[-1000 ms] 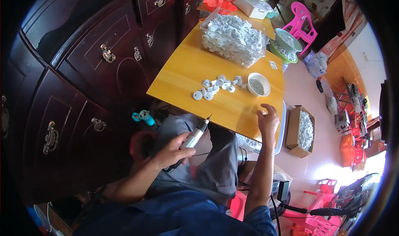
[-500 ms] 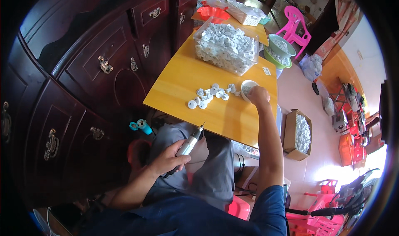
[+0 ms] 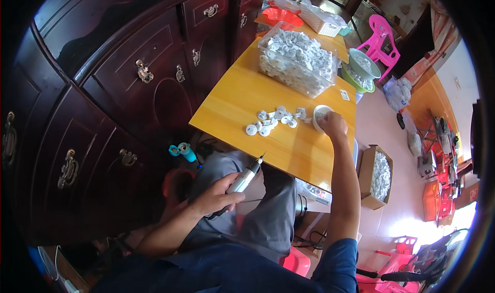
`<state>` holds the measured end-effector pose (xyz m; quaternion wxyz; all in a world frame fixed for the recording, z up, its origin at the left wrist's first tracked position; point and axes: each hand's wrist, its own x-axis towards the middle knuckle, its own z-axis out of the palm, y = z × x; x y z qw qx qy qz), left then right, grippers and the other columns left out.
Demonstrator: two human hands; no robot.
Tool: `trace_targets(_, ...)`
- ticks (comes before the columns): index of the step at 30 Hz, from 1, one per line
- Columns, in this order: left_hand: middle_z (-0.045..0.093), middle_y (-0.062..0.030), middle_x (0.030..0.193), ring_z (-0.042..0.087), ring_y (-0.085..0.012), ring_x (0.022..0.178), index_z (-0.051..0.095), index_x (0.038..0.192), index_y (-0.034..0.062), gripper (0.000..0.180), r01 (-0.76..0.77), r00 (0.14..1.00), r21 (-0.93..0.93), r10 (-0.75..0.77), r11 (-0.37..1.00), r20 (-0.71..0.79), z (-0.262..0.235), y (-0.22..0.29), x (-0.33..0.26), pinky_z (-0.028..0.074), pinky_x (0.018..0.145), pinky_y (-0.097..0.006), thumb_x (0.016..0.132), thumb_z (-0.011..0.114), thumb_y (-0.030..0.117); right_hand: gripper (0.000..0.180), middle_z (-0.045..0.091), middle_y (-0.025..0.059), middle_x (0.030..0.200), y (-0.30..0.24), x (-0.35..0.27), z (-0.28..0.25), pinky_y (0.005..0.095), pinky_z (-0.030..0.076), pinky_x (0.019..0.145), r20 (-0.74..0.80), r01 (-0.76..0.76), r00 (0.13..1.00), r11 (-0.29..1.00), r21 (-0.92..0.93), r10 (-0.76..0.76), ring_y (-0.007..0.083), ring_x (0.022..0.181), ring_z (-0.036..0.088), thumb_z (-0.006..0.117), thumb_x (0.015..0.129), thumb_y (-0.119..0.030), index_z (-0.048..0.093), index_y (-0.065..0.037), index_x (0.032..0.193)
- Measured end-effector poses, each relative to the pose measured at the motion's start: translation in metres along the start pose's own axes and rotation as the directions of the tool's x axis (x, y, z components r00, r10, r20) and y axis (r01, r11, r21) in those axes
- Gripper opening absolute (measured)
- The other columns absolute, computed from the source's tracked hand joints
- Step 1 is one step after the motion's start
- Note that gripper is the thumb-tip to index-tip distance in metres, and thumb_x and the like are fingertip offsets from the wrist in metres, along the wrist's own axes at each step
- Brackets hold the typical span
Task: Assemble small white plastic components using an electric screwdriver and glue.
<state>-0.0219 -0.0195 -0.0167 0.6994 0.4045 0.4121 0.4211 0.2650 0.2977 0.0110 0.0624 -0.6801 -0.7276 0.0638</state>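
My left hand (image 3: 221, 194) is wrapped round a slim silver electric screwdriver (image 3: 244, 181) above my lap, its thin bit pointing up and away, near the table's front edge. On the right of the table, my right hand (image 3: 335, 125) reaches into a small white bowl (image 3: 319, 110) of small grey pieces. Its fingers are drawn together and dip inside the rim; what they pinch is hidden. A loose cluster of round white plastic parts (image 3: 278, 118) lies to the left of the bowl.
A clear bin (image 3: 309, 89) heaped with white parts stands at the back of the yellow table (image 3: 221, 107). Stacked basins (image 3: 368, 66) are beyond the right edge, and a cardboard box (image 3: 367, 177) of white parts sits on the floor. Dark cabinets (image 3: 129, 97) line the left.
The whole view has shifted, so the table sits further right in the picture. My right hand stays at the bowl, and my left hand keeps its hold on the screwdriver.
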Motion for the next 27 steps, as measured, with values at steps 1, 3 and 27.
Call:
trace_targets(1, 0.054, -0.0042, 0.085, 0.054, -0.0086, 0.059, 0.036, 0.142, -0.0016, 0.057, 0.006, 1.000, -0.005, -0.006, 1.000, 0.007, 0.001, 0.000, 0.000, 0.044, 0.051, -0.023, 0.093, 0.061, 0.011, 0.026, 0.073, 0.0130, 0.091, 0.001, 0.000, 0.001, 0.0430, 0.053, 0.077, 0.000, 0.003, 1.000, 1.000, -0.001, -0.003, 0.0304, 0.087, 0.070, 0.071, 0.078, -0.032, 0.074, -0.010, 0.091)
trace_targets(3, 0.053, -0.0023, 0.084, 0.053, -0.0074, 0.058, 0.037, 0.140, -0.0015, 0.057, 0.012, 1.000, -0.028, -0.012, 1.000, 0.000, 0.003, 0.001, 0.000, 0.043, 0.051, -0.022, 0.091, 0.063, 0.012, 0.025, 0.073, 0.0129, 0.088, 0.005, 0.001, 0.004, 0.0431, 0.053, 0.076, -0.056, 0.004, 0.998, 0.999, 0.049, -0.002, 0.0299, 0.085, 0.070, 0.070, 0.079, -0.030, 0.073, -0.009, 0.091)
trace_targets(27, 0.055, -0.0033, 0.091, 0.052, -0.0078, 0.062, 0.032, 0.145, -0.0004, 0.069, -0.029, 0.999, 0.062, 0.031, 0.998, -0.022, 0.003, 0.003, -0.003, 0.045, 0.057, -0.023, 0.089, 0.067, 0.020, 0.012, 0.067, 0.0045, 0.089, -0.095, -0.147, 0.064, 0.0232, 0.054, 0.069, 0.194, -0.255, 0.913, -0.132, 0.958, -0.359, 0.0109, 0.075, 0.063, 0.063, 0.095, -0.009, 0.061, -0.005, 0.106)
